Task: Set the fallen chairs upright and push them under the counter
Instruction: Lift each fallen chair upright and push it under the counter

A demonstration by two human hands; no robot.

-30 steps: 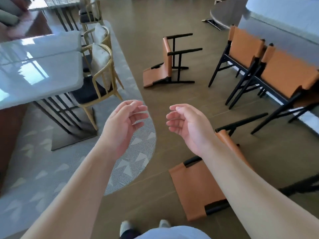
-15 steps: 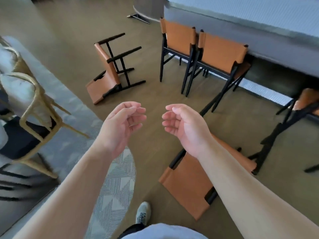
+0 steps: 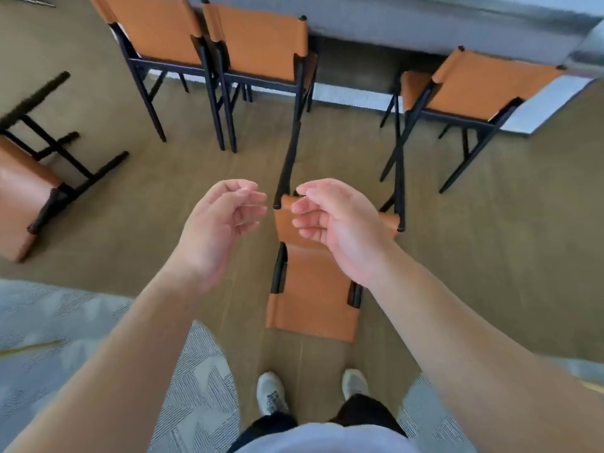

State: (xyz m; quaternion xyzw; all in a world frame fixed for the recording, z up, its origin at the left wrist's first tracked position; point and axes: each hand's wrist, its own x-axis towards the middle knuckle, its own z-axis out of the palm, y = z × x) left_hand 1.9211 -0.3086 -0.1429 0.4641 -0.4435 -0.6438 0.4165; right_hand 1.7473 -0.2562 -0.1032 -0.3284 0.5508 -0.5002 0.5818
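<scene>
Standing in pale shoes on the wood floor, at the edge of a grey patterned rug. Both arms stretched forward: left hand and right hand held in the air with fingers loosely curled, holding nothing, palms turned toward each other. Directly below the hands, one fallen chair lying on its back, orange backrest nearest the feet, black legs pointing toward the surface. Off to the left, a second fallen chair on its side. Farther on, three upright chairs standing along the surface.
</scene>
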